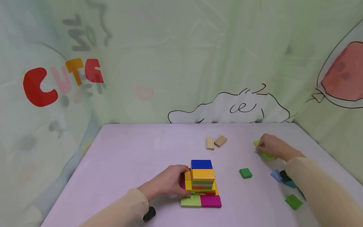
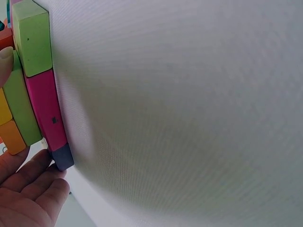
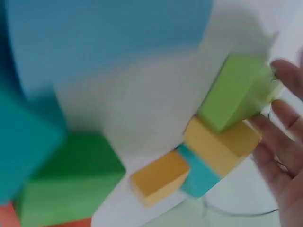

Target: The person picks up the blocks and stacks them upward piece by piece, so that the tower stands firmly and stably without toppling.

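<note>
My left hand [image 1: 167, 181] holds the left side of a layered stack of coloured wooden blocks [image 1: 203, 175], thumb at the front and fingers at the back. Blue and yellow blocks top the stack; light green and magenta blocks form its base. In the left wrist view, the thumb lies against a light green block [image 2: 23, 101], and fingertips touch the far end. At the far right, my right hand [image 1: 276, 147] pinches a light green block [image 1: 256, 142]. Another light green block [image 1: 268, 156] lies just below that hand. The right wrist view is blurred.
A dark green block [image 1: 245, 173] lies right of the stack. Two plain wooden blocks [image 1: 210, 143] lie behind it. Blue [image 1: 275, 175], teal and green [image 1: 293, 202] blocks lie by the right forearm. Yellow blocks [image 3: 222, 142] show in the right wrist view. Printed curtains surround the table.
</note>
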`<state>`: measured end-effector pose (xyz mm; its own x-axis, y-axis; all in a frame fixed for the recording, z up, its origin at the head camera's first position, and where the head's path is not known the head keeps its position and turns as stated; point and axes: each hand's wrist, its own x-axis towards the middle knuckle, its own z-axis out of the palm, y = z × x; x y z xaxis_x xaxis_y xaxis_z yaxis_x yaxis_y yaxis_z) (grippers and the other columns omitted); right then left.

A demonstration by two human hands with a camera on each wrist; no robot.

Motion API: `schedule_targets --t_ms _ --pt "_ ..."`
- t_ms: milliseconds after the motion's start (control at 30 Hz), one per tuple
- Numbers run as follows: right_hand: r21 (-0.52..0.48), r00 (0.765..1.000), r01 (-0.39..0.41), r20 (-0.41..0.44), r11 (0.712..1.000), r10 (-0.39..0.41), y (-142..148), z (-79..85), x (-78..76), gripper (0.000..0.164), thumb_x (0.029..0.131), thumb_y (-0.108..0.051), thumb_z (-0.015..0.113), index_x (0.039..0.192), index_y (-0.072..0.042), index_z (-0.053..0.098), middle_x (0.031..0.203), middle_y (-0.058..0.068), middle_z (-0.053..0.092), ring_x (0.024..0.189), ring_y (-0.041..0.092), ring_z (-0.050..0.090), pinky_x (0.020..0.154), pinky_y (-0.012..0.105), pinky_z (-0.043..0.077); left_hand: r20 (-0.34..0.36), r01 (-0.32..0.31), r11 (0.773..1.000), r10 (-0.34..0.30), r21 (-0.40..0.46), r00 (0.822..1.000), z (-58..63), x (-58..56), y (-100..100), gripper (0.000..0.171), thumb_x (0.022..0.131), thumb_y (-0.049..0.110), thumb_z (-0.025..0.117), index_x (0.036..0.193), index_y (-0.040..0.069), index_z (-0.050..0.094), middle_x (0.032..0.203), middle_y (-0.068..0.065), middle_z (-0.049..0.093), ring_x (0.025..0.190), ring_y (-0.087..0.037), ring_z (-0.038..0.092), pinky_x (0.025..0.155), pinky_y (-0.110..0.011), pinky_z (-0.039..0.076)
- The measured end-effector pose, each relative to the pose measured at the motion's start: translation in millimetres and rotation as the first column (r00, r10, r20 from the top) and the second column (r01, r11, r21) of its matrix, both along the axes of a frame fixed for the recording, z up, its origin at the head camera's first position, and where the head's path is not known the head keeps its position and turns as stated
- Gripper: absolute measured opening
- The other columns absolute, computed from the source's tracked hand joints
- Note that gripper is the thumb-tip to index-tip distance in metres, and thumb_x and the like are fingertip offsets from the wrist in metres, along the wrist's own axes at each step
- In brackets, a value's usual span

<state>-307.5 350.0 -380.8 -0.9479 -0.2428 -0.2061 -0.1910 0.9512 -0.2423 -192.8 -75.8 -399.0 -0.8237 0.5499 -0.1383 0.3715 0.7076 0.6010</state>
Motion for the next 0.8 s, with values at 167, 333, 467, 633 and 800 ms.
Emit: schedule_targets --t_ms 167,333,467,633,800 --pt "0.027 0.986 -0.146 -0.079 0.989 0.147 -21.6 -3.0 15.3 0.013 0.084 -0.001 0.078 0.076 -0.006 0.069 0.086 0.006 0.057 0.081 0.021 0.055 0.075 0.040 0.053 0.002 -0.002 1.000 0.002 0.006 1.000 0.5 0.9 0.2 0.062 0.075 0.033 0.092 0.124 0.007 0.065 0.116 0.002 0.069 0.099 -0.006 0.059 0.100 -0.027 0.054" --pt "0.008 0.975 -0.197 -0.100 0.980 0.197 -33.1 -5.4 31.8 0.028 0.080 0.004 0.080 0.078 -0.010 0.056 0.086 0.002 0.050 0.080 0.018 0.049 0.069 0.030 0.047 0.014 0.002 1.000 -0.003 0.014 1.000 0.5 1.4 0.5 0.060 0.075 0.032 0.092 0.123 0.007 0.065 0.115 0.002 0.069 0.098 -0.006 0.058 0.100 -0.027 0.054" --pt "-0.023 0.971 -0.223 -0.094 0.975 0.220 -39.3 -5.9 42.6 0.033 0.078 0.004 0.083 0.084 -0.011 0.054 0.091 0.001 0.052 0.085 0.018 0.053 0.073 0.031 0.053 0.026 -0.003 1.000 0.002 0.021 1.000 0.9 1.6 -0.3 0.060 0.075 0.031 0.092 0.124 0.007 0.065 0.115 0.002 0.069 0.099 -0.006 0.058 0.102 -0.028 0.054" --pt "-0.005 0.982 -0.173 -0.082 0.985 0.172 -39.6 -9.0 50.8 0.036 0.077 -0.005 0.087 0.104 -0.004 0.062 0.105 0.009 0.060 0.097 0.027 0.061 0.087 0.044 0.059 0.017 0.000 1.000 0.000 0.022 1.000 0.7 1.8 -0.7 0.060 0.075 0.031 0.092 0.123 0.007 0.065 0.115 0.001 0.069 0.099 -0.007 0.059 0.103 -0.030 0.054" --pt "0.059 0.992 -0.096 -0.080 0.994 0.101 -29.2 -8.5 55.4 0.050 0.079 -0.017 0.087 0.118 0.007 0.066 0.106 0.014 0.067 0.098 0.031 0.064 0.088 0.050 0.058 0.021 -0.002 1.000 0.001 0.027 1.000 1.4 1.6 0.2 0.059 0.075 0.031 0.092 0.123 0.008 0.065 0.114 0.003 0.069 0.098 -0.006 0.059 0.102 -0.029 0.054"
